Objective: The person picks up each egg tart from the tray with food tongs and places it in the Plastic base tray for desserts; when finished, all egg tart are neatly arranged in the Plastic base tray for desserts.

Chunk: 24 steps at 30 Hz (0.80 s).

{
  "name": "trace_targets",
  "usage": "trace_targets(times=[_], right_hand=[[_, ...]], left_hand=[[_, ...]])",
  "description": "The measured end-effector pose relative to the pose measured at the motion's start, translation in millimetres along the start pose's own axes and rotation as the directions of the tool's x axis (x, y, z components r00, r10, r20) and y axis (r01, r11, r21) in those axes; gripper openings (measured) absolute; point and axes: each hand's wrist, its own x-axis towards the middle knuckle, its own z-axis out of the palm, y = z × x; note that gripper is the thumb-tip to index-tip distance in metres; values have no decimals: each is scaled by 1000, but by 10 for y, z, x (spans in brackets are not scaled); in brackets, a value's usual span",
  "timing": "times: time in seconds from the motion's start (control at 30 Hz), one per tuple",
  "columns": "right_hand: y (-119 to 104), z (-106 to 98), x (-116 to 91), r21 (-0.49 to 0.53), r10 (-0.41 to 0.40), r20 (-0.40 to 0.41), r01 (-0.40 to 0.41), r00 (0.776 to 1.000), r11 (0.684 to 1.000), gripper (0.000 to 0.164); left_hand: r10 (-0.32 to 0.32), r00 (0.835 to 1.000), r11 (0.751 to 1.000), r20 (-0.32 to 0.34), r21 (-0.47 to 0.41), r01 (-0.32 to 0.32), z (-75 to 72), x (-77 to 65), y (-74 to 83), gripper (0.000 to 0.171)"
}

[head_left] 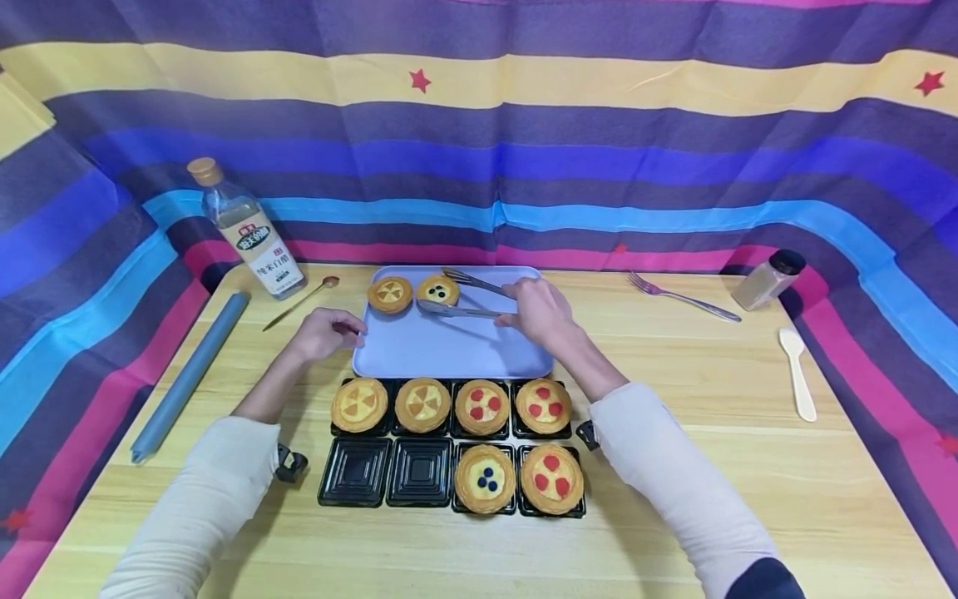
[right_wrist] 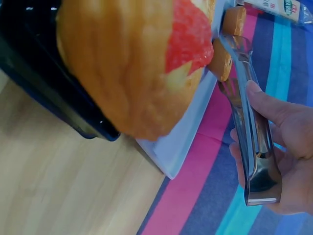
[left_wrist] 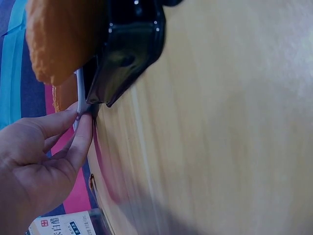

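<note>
My right hand (head_left: pixel 540 312) grips metal tongs (right_wrist: pixel 249 117), whose two arms reach left over the lavender tray (head_left: pixel 449 353). The tong tips lie on either side of an egg tart with dark berries (head_left: pixel 441 284). Beside it, at the tray's back left, is a tart with tan wedge-shaped toppings (head_left: pixel 390 294). My left hand (head_left: pixel 327 331) pinches the tray's left edge between thumb and fingers, as the left wrist view shows. In front of the tray, several more tarts, such as a red-topped tart (head_left: pixel 482 407), sit in black square holders.
Two black holders (head_left: pixel 355 472) at front left hold nothing. A vinegar bottle (head_left: pixel 258 241), a small spoon (head_left: pixel 302 303) and a blue-grey rod (head_left: pixel 190 374) lie or stand left. On the right are a fork (head_left: pixel 683 298), a black-capped jar (head_left: pixel 768 279) and a pale spoon (head_left: pixel 797 374).
</note>
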Motion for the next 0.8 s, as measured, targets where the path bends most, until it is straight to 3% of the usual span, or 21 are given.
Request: trace_targets(times=[0.37,0.8], right_hand=[[33,-123,-283,61,-45,-44,47,998,997,59],[21,-339,-837,101,-155,-80,162,985,982,59]], left_hand=[[-1,1000,1000,1,4,1,-8,-6,2,21],[0,1000,1000,2,8,0,-14,-10,7,21]])
